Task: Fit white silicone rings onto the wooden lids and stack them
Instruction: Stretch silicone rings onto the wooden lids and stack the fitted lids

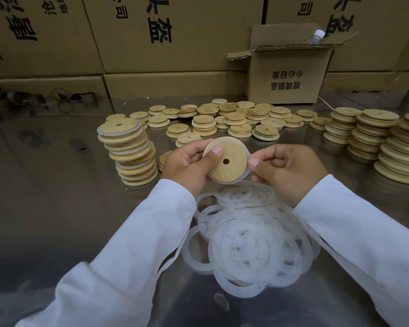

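Between both hands (187, 166) (286, 171), the lid (224, 159) mostly hides its ring (246, 172).

I hold a round wooden lid (224, 159), center hole facing me, with a white ring (246, 172) around its rim. Loose rings (246, 244) lie heaped beneath; a stack of ringed lids (132, 152) stands left.

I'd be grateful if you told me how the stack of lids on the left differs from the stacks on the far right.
The left stack shows white ring edges between its lids, while the right stacks show only bare wood. The left stack is one uneven column with lids shifted sideways, whereas the right stacks stand as several columns side by side. Both hold round wooden lids and rest on the metal table.
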A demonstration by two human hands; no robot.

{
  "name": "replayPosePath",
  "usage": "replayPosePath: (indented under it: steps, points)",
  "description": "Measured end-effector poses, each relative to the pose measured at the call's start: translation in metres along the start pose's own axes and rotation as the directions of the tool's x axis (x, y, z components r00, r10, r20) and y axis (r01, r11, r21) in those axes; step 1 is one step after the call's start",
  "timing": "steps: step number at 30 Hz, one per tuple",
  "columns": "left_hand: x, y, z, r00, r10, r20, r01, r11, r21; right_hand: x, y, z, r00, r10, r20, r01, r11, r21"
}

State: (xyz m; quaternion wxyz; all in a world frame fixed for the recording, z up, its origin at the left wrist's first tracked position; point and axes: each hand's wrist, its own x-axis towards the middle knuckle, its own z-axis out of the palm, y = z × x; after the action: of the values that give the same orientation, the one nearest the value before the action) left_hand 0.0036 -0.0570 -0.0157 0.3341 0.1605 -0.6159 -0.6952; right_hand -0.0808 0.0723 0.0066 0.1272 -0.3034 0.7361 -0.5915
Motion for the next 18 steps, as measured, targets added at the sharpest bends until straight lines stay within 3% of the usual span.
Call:
replayPosePath:
  steps: [8,14,18]
  points:
    - [0.001,0.003,0.004,0.991,-0.112,-0.066,0.106,0.990,-0.089,0.003,0.003,-0.005,0.999,0.044,-0.011,-0.042,0.992,0.121]
    - [-0.002,0.003,0.010,0.981,-0.170,-0.093,0.160,0.981,-0.108,0.011,0.002,0.004,0.979,0.069,0.191,-0.073,0.997,0.014]
    - [0.002,0.000,0.010,0.947,-0.260,-0.187,0.202,0.938,-0.281,0.045,-0.009,0.015,0.988,0.067,0.143,-0.055,0.995,-0.087]
